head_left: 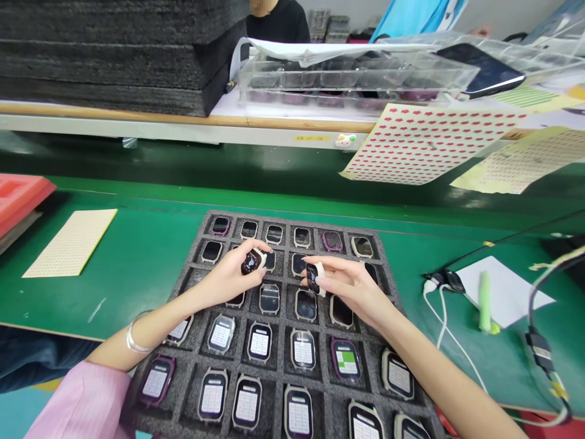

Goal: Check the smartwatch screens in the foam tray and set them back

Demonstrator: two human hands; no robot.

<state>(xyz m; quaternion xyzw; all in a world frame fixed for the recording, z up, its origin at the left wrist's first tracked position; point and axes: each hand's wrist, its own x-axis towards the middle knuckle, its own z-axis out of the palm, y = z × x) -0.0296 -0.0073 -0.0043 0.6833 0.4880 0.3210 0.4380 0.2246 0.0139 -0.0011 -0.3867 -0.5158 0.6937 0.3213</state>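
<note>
Green bench (150,244), foam tray (280,341) of watches (269,299) at 6 o'clock. Left hand (233,274) pinches one watch (251,263) near tray's 11 o'clock; right hand (350,283) pinches second watch (313,278) near 1 o'clock.

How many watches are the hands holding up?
2: one watch in the left hand, the other watch in the right hand. More could be hidden behind them.

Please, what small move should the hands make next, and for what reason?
Perhaps the right hand should turn its watch a little toward the viewer: its lit screen shows at a slant, while the left hand holds another watch that faces this view more squarely.
</note>
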